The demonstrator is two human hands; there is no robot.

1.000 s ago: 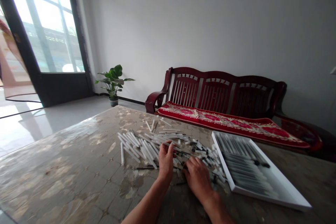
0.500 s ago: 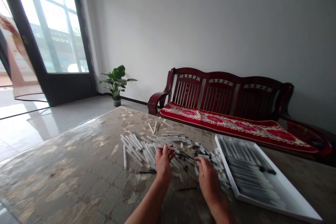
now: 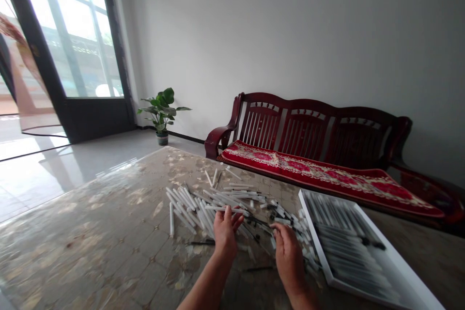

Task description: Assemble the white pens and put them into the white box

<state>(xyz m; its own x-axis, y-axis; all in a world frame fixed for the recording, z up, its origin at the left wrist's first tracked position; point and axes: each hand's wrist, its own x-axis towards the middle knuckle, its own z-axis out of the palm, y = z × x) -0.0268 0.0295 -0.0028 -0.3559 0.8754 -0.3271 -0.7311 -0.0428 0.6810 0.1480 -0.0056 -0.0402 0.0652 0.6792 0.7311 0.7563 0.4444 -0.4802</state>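
Slim white tubes [image 3: 192,208], loosely heaped

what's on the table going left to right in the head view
loose white tubes, left hand, right hand, white tray

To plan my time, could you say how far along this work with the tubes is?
Done: tidy rows lie in the white tray. In hand: the left hand and right hand work among the tubes, grip unclear. Remaining: a large loose pile on the table.
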